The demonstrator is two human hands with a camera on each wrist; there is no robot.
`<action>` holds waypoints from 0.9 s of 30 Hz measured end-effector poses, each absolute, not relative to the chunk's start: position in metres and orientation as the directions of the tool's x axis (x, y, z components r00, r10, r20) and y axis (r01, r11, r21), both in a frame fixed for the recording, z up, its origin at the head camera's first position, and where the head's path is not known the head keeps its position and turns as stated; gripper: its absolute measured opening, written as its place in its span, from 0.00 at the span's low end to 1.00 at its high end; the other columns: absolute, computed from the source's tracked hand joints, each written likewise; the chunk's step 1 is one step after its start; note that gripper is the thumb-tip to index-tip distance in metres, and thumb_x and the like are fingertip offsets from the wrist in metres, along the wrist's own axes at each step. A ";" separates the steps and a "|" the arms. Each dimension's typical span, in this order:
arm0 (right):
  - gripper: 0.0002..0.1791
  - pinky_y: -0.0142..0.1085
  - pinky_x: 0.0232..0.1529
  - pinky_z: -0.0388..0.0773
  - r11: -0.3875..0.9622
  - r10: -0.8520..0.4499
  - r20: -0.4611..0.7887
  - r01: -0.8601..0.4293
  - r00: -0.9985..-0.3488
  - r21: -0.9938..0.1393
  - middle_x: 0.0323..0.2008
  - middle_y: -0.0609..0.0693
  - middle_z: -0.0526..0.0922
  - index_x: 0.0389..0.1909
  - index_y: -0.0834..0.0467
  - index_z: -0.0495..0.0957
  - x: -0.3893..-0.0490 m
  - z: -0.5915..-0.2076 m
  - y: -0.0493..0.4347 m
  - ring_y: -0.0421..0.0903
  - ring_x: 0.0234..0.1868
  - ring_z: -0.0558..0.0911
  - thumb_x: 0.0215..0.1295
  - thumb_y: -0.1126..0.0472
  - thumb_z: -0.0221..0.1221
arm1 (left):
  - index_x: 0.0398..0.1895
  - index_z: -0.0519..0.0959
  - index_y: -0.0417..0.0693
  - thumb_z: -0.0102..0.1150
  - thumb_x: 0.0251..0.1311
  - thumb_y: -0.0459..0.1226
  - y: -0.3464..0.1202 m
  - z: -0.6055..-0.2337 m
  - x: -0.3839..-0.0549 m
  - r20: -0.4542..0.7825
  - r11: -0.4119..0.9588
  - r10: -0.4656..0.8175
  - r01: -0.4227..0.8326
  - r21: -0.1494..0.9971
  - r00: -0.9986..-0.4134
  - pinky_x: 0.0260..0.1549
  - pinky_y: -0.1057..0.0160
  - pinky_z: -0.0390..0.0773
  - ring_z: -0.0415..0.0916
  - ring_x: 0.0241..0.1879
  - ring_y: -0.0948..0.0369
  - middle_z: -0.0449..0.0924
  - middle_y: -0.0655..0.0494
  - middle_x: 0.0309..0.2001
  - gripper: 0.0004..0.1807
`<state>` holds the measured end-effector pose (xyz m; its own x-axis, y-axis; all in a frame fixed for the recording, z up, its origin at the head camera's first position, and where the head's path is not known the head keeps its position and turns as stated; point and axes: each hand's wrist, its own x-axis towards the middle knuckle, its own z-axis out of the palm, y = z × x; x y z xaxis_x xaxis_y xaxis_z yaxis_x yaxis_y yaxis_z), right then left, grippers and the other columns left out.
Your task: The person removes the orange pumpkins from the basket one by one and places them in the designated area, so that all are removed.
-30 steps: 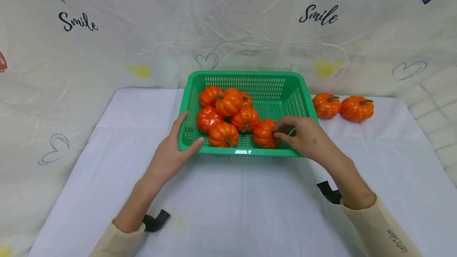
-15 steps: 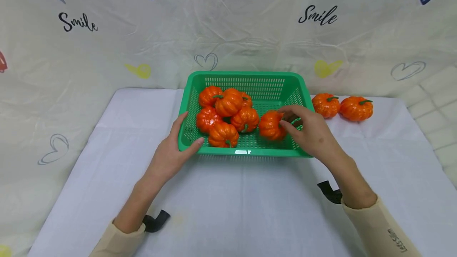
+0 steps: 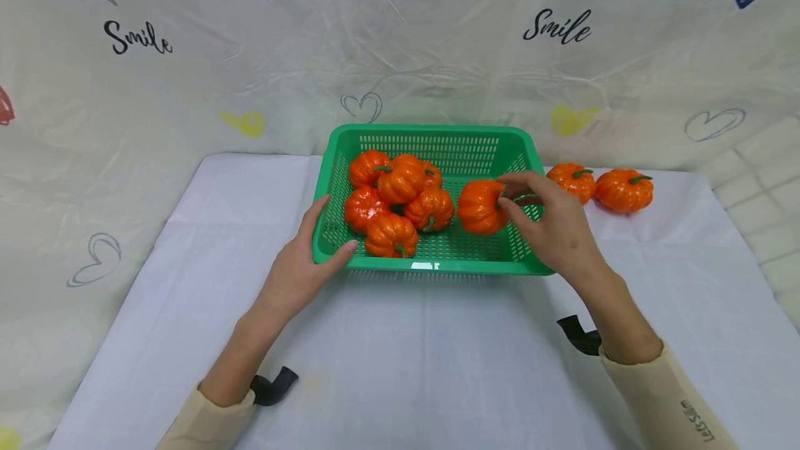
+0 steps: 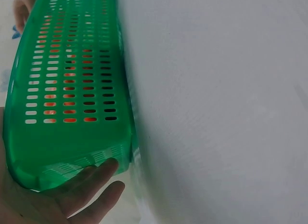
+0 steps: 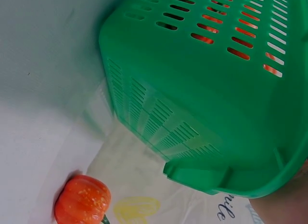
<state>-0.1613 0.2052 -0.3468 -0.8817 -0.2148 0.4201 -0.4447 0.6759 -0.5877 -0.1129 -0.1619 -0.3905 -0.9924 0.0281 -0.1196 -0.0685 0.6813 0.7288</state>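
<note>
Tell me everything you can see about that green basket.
The basket is green, rectangular and open-topped, and looks like plastic, with slotted walls and a perforated floor. It stands upright on the white cloth, with six orange pumpkins lying inside. The left hand grips its left front corner, thumb over the rim. Whether the right hand touches it is unclear.

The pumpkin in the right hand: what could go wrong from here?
The right hand pinches the held pumpkin at one side, so it might slip back into the basket. Carried sideways too low, it could catch the basket's rim. The top pumpkin seems to rest on others and might roll off if bumped.
</note>
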 end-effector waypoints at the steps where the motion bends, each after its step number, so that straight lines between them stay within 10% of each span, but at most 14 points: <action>1: 0.17 0.36 0.52 0.84 0.676 -0.208 0.428 -0.445 -0.880 -0.587 0.44 0.56 0.88 0.57 0.60 0.82 -0.161 -0.347 0.206 0.51 0.46 0.86 0.69 0.67 0.66 | 0.83 0.41 0.82 0.55 0.63 0.71 -0.162 -0.390 -0.113 -0.120 0.682 0.027 -0.069 0.729 -0.992 0.56 0.39 0.80 0.77 0.63 0.42 0.69 0.41 0.74 0.51; 6: 0.16 0.19 0.54 0.77 0.668 -0.176 0.464 -0.452 -0.868 -0.592 0.49 0.56 0.88 0.56 0.62 0.82 -0.162 -0.347 0.209 0.47 0.48 0.86 0.69 0.69 0.66 | 0.83 0.41 0.82 0.55 0.63 0.71 -0.162 -0.390 -0.112 -0.117 0.683 0.026 -0.067 0.727 -0.993 0.55 0.39 0.80 0.78 0.62 0.42 0.71 0.40 0.73 0.50; 13: 0.13 0.15 0.52 0.75 0.610 -0.102 0.548 -0.488 -0.830 -0.625 0.46 0.60 0.88 0.51 0.68 0.82 -0.163 -0.342 0.213 0.17 0.45 0.78 0.66 0.72 0.66 | 0.83 0.41 0.81 0.55 0.63 0.71 -0.162 -0.391 -0.114 -0.108 0.681 0.028 -0.060 0.730 -0.994 0.56 0.39 0.80 0.77 0.62 0.42 0.70 0.40 0.74 0.50; 27: 0.13 0.15 0.51 0.76 0.629 0.003 0.587 -0.455 -0.809 -0.630 0.48 0.56 0.86 0.52 0.67 0.82 -0.165 -0.325 0.236 0.21 0.46 0.82 0.68 0.70 0.65 | 0.83 0.41 0.81 0.55 0.64 0.71 -0.163 -0.393 -0.115 -0.109 0.688 0.030 -0.058 0.724 -0.994 0.54 0.40 0.81 0.78 0.62 0.42 0.71 0.40 0.73 0.50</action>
<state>-0.1645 0.2358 -0.3252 -0.8094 0.0028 0.5872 -0.4552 0.6288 -0.6304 -0.1151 -0.1629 -0.3927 -0.9936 0.0302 -0.1086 -0.0582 0.6878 0.7236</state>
